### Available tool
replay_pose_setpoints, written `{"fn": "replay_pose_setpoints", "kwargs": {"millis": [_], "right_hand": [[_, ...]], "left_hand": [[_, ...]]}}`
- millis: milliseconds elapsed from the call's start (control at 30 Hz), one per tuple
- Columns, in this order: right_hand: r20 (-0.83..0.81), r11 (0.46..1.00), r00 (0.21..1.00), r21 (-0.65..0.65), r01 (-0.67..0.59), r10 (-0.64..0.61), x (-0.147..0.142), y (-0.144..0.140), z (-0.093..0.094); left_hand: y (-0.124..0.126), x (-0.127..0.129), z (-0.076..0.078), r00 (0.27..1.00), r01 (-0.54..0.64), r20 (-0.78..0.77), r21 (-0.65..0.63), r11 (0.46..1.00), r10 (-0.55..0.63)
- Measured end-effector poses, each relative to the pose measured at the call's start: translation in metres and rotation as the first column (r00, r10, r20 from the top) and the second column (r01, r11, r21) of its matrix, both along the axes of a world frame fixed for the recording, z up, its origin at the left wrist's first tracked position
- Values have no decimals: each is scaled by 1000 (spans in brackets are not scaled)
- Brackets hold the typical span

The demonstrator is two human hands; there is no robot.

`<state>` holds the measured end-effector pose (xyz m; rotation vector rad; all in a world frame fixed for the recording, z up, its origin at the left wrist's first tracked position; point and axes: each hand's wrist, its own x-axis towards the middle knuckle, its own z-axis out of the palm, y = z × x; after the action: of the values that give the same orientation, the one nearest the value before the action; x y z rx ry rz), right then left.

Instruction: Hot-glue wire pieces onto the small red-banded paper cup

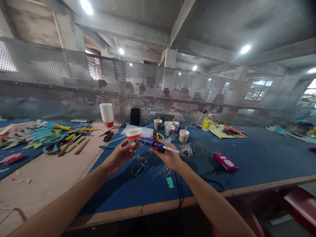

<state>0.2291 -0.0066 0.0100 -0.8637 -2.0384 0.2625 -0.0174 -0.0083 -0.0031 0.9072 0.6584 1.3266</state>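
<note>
Left hand [122,154] grips paper cup [134,135]. Right hand [168,157] holds blue glue gun [156,144], tip at cup. Both above blue table [259,158]; wire coil [185,151] nearby.

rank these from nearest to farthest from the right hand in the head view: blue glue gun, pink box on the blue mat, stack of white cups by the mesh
1. blue glue gun: held in the right hand.
2. pink box: to the right on the blue mat.
3. stack of white cups: far left, back by the mesh screen.
</note>
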Motion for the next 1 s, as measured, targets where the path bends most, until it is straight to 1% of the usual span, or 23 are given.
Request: {"fn": "replay_pose_setpoints", "kwargs": {"millis": [133, 400, 600, 767, 1000], "right_hand": [[61, 1000, 998, 17, 14, -15, 1, -2, 2], [126, 998, 990, 46, 52, -58, 3, -2, 1], [126, 998, 991, 54, 30, -37, 3, -4, 4], [128, 996, 990, 72, 45, -54, 3, -4, 5], [73, 996, 997, 92, 9, -16, 3, -3, 4]], "left_hand": [[0, 0, 0, 1000, -10, -25, 4, 1000, 10], [0, 1, -1, 999, -23, -29, 22, 1000, 23], [0, 0, -1, 999, -17, -29, 14, 1000, 17], [1, 0, -1, 999, -18, -30, 11, 1000, 18], [1, -1, -2, 1000, -7, -7, 11, 1000, 7]]}}
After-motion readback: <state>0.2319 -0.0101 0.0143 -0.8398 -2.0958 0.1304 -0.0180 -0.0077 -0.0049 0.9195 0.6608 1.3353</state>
